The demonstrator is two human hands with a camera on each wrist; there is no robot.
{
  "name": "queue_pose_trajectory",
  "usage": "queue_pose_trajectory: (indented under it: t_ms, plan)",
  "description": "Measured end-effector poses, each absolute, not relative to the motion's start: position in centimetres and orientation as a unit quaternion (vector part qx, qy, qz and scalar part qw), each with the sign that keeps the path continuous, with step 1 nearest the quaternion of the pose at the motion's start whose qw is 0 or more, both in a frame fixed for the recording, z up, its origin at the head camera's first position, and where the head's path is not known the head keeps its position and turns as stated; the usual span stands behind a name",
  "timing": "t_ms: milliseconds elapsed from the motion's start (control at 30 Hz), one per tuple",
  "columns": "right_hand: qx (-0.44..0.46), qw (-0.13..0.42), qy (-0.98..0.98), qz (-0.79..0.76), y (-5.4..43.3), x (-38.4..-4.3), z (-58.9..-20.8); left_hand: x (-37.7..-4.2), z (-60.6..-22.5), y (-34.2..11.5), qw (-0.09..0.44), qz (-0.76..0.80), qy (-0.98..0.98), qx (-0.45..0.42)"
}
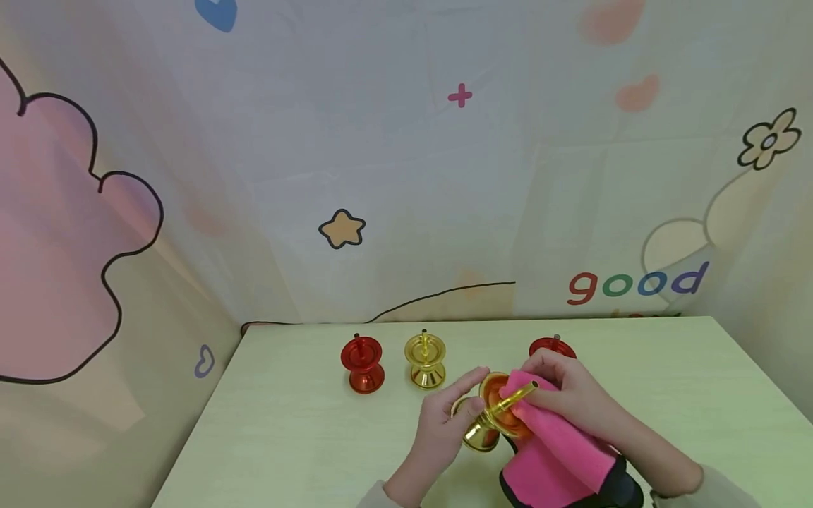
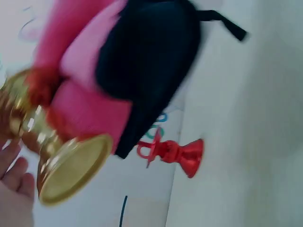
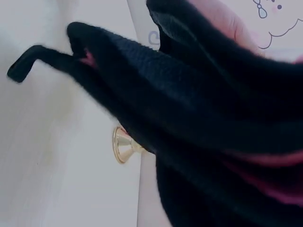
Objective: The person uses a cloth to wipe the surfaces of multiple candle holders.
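Observation:
A gold candle holder (image 1: 481, 435) is held tilted above the table by my left hand (image 1: 433, 429), its spike slanting up to the right. My right hand (image 1: 581, 395) grips a pink cloth with black trim (image 1: 562, 458) and presses it against the dish. In the left wrist view, the candle holder's round base (image 2: 78, 170) faces the camera, beside my left fingers (image 2: 16, 177). The cloth's dark side (image 3: 142, 80) fills much of the right wrist view and hides most of my right hand there.
On the pale table (image 1: 305, 451) stand a red candle holder (image 1: 365, 370) and a second gold one (image 1: 425, 360). Another red candle holder (image 1: 551, 345) stands behind my right hand, partly hidden. A printed backdrop (image 1: 394, 155) hangs behind the table.

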State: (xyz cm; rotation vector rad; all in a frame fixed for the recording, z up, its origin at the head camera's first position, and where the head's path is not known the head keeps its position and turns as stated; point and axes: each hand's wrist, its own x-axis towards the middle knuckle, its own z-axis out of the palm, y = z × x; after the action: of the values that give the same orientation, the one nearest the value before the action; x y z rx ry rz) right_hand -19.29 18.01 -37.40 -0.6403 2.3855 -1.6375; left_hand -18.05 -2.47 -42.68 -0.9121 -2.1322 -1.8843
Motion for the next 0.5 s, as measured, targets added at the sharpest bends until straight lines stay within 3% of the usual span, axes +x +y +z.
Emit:
queue_pose_trajectory:
  t_ms: [100,300,400,500]
  plan:
    - [-0.176,0.08,0.816,-0.545,17.8,-19.2,-37.5,-17.5,-43.4,-1.7,0.186,-0.547,-0.75,-0.323]
    - [-0.166,0.068,0.819,-0.545,17.6,-19.1,-37.6,-17.0,-43.3,-1.1,0.281,-0.433,-0.789,-0.334]
    - [-0.201,0.065,0.816,-0.539,17.7,-19.0,-37.5,-17.2,-42.7,-1.5,0.269,-0.443,-0.781,-0.349]
    - [-0.253,0.065,0.808,-0.529,18.0,-19.0,-37.5,-17.3,-42.0,-2.2,0.15,-0.496,-0.77,-0.373]
